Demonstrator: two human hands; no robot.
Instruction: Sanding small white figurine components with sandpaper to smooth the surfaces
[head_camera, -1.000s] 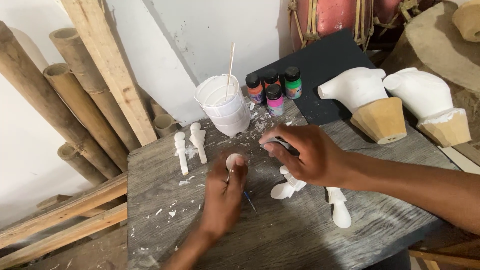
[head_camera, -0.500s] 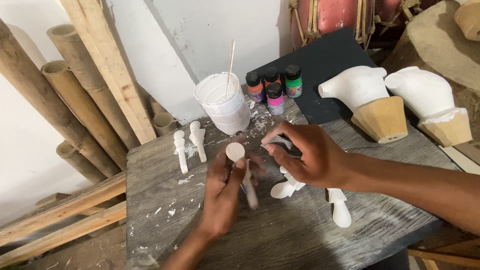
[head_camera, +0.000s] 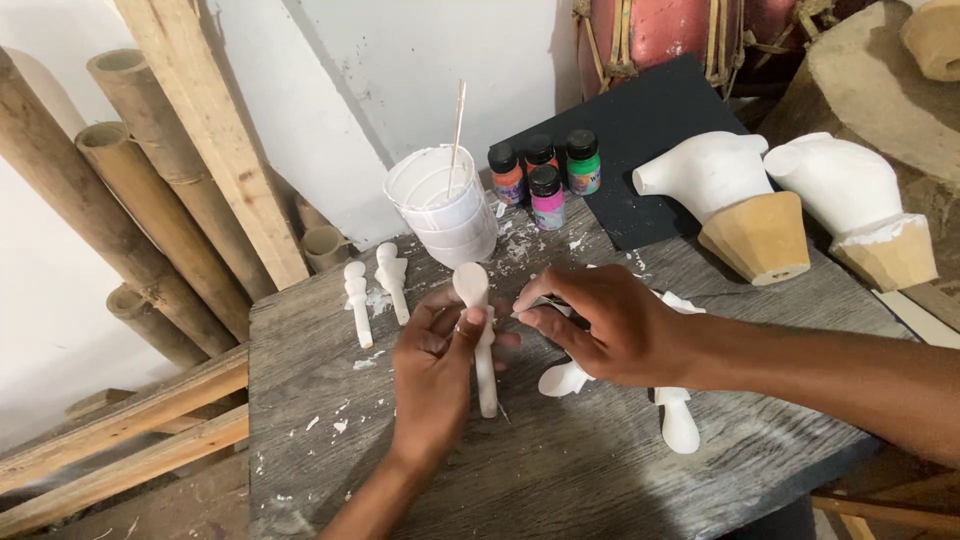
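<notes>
— What did the hands have, starting nearest?

— The left hand (head_camera: 435, 365) was closed around a long white spoon-shaped carved piece (head_camera: 478, 340), held over the grey weathered wooden tabletop (head_camera: 330, 400). The right hand (head_camera: 610, 325), just right of that piece, pinched a thin dark tool (head_camera: 535, 306) whose tip met it.

— And beyond the piece?

— Two small white pegs (head_camera: 375, 292) lay to its left. Farther back stood a white plastic cup with a stick (head_camera: 445, 210), then four small paint bottles (head_camera: 545, 170). Two white carved heads on tan bases (head_camera: 790, 200) sat far right.
</notes>
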